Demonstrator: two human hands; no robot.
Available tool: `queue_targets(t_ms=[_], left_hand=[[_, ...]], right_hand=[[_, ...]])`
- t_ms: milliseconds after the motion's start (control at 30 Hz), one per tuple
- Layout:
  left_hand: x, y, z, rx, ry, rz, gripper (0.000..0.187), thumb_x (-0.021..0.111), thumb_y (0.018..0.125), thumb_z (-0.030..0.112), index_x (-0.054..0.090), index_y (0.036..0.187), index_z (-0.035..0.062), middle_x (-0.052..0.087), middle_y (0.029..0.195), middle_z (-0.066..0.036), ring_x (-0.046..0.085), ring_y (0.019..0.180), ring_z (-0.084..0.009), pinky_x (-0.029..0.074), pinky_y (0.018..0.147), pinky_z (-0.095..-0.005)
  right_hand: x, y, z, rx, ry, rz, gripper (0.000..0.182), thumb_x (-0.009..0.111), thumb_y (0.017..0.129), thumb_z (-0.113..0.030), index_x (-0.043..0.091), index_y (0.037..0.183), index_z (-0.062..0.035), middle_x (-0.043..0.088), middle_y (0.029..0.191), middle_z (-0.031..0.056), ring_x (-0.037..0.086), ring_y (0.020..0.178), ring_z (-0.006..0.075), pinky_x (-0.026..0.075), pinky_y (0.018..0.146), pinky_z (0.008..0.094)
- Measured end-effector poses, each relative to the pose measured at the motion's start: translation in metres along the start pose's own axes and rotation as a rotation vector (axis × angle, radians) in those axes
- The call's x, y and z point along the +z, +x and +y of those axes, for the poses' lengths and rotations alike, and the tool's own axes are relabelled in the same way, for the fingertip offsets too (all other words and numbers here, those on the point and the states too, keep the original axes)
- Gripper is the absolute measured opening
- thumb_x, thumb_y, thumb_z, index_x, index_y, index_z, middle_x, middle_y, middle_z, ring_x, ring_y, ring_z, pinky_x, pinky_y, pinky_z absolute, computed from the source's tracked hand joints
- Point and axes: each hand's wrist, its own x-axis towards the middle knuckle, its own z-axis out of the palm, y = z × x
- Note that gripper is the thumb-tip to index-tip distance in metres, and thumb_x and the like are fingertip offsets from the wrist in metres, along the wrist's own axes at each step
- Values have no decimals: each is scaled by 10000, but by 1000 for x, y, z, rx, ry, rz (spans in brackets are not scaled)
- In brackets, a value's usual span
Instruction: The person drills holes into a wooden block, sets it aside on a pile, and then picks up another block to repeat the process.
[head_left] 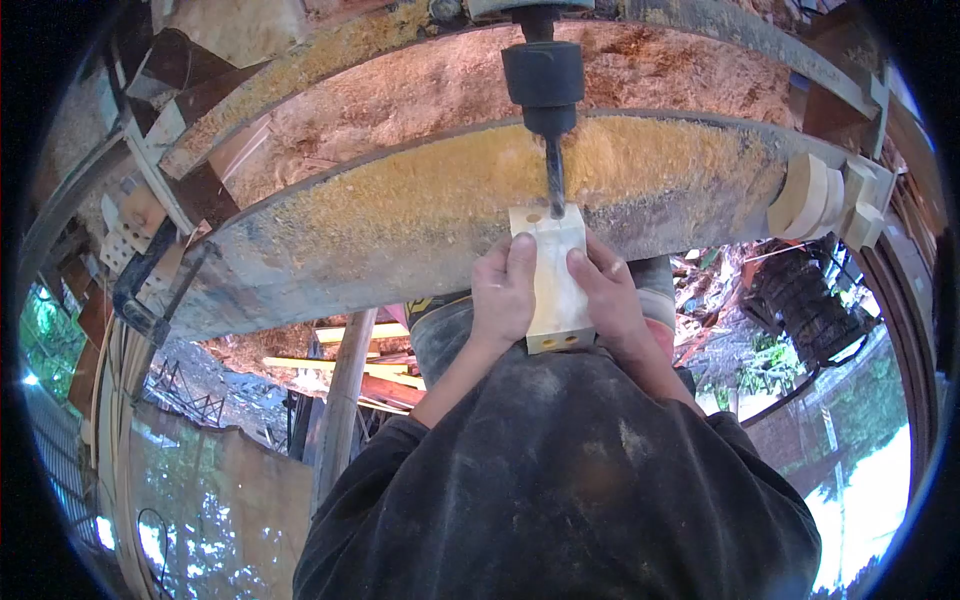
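Observation:
A pale wooden block (560, 285) lies between my two hands over the near edge of the drilling table. My left hand (504, 288) grips its left side, thumb up near the far corner. On the opposite side my right hand (612, 292) holds it, thumb pressed on the edge. Two holes show in the near end of the block, and another one at the far left corner. The drill bit (556, 180) comes down from a black chuck (543, 80), its tip right at the block's far right corner.
Sawdust covers the wooden work table (400, 210). Several curved pale wood pieces (808, 198) stand at its right end. A dark clamp (150, 285) is at the left end, near a block with holes (122, 240). Reddish sawdust (420, 95) is heaped behind the table.

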Motion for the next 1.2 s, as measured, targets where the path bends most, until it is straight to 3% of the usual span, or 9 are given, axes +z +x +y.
queue_targets(t_ms=[467,800,867,967,1133,1200], left_hand=[[-1,6,11,7,2,-24,396,501,1058,306,678,1022,-47,695,880,-40,604,793,-90,500,690,-271],[-1,12,12,48,178,39,441,491,1051,310,672,911,-67,674,770,-72,595,717,-109,480,616,-320],[1,12,14,41,139,36,449,485,1051,310,672,901,-70,672,767,-76,596,713,-113,479,612,-326],[4,14,16,59,84,44,476,507,1040,343,670,862,-67,656,726,-74,586,686,-117,471,599,-325],[3,11,18,94,246,147,509,540,1019,386,668,826,-67,637,669,-70,563,627,-130,461,580,-340],[-11,11,-28,138,268,126,504,534,1021,380,672,827,-64,645,681,-72,571,648,-132,461,592,-342]], right_hand=[[4,5,-12,-20,-45,-18,484,526,1020,-133,412,1466,14,590,1297,89,552,1153,137,444,997,291],[4,11,-18,-41,-15,-81,446,530,1010,-132,460,1424,19,622,1243,81,601,1068,134,485,928,282],[6,10,-23,-48,-242,9,433,549,1003,-152,492,1394,26,634,1222,87,609,1063,138,490,921,286],[4,13,-17,-74,-142,-18,438,560,999,-173,505,1383,32,646,1202,91,617,1058,144,494,920,297],[5,8,-11,-94,-159,-19,418,546,1009,-190,520,1363,30,656,1175,85,631,1039,143,500,907,301],[1,0,-5,-137,-171,-54,404,543,1014,-208,538,1343,26,663,1154,73,640,1022,138,507,890,301]])
